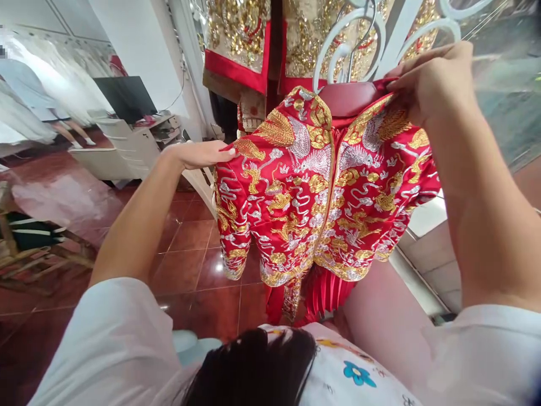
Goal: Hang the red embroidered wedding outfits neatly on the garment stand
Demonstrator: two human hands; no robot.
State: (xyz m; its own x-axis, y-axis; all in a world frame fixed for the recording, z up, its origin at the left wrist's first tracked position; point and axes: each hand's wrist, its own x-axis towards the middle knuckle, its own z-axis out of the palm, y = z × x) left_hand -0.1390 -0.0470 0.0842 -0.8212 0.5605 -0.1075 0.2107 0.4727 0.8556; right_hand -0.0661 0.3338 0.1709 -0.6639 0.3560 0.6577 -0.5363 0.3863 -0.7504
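A red jacket (291, 197) with gold and silver embroidery hangs in front of me on a hanger (350, 97) with a metal hook. My left hand (203, 155) pinches the jacket's shoulder on the left side. At the other shoulder, near the collar, my right hand (443, 82) has its fingers closed on the red cloth. A red pleated skirt (329, 296) shows below the jacket's hem. The hook reaches up to a white scrolled metal rack (382, 34).
More garments (239, 42) with gold sequins and red borders hang behind the rack. To the left stand a desk (120, 141) with a dark monitor (125, 98), white gowns (80, 73) and a person (38, 84). Red tiles (190, 270) cover the floor.
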